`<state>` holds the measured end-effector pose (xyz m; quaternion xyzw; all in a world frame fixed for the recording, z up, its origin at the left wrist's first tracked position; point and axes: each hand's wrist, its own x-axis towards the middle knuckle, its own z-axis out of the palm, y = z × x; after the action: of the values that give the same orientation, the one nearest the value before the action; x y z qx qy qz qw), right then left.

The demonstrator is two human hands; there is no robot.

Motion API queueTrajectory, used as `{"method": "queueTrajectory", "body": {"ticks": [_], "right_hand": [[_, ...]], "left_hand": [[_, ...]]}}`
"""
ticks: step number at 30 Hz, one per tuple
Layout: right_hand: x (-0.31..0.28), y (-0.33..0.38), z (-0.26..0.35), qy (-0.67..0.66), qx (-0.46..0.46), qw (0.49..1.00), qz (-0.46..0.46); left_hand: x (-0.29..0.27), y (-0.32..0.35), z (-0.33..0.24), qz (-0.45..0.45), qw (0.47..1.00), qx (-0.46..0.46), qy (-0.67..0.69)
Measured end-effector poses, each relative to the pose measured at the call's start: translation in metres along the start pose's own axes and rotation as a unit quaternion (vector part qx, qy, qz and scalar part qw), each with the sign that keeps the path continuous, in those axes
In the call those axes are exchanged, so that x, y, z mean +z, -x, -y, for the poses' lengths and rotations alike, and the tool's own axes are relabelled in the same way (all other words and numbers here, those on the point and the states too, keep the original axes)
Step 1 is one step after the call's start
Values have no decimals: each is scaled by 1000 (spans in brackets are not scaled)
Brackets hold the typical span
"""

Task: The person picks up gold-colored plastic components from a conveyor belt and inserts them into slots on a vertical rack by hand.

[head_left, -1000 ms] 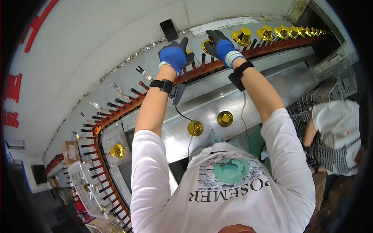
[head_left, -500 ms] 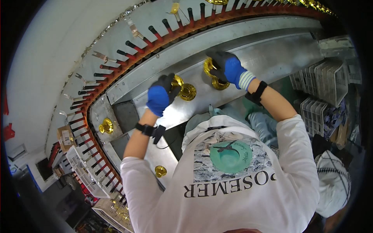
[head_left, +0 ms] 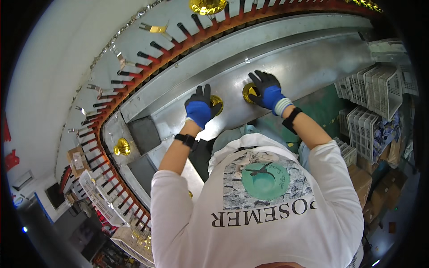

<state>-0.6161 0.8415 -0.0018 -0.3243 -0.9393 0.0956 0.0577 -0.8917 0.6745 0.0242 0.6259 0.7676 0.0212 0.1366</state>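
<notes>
My left hand, in a blue and black glove, is open over the metal bench, its fingers apart. Its thumb rests against a shiny gold flared piece, which the glove partly covers. To the right, my right hand wears a matching glove and has its fingers spread. Beneath its thumb sits another round gold piece, seen mostly from above. Whether the thumbs press on these pieces or only touch them is hard to see. The undersides of both hands are hidden.
A curved orange rail with red and black pegs runs behind the metal bench. Another gold flared piece lies on the left ledge, and a larger gold one is above the rail. Grey plastic crates stand at right.
Both hands have come down nearer the bench and opened their fingers. The gold pieces they held up are no longer seen separately. Pieces on the rail have shifted left.
</notes>
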Motion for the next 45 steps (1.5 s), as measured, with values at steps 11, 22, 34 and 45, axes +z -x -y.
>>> {"method": "queueTrajectory", "body": {"ticks": [11,22,34,45], "right_hand": [[-222,-204,-28,-7,-14,960,-279],[-224,-256,58,-124,-67,981,-133],[-187,-159,67,-151,-257,922,-245],[11,9,14,-104,-27,993,48]], "left_hand": [[-269,-154,-59,-309,940,132,-53],[-278,-147,73,-169,982,80,26],[-222,-18,-21,-146,977,151,27],[31,20,-1,1,999,11,32]]}}
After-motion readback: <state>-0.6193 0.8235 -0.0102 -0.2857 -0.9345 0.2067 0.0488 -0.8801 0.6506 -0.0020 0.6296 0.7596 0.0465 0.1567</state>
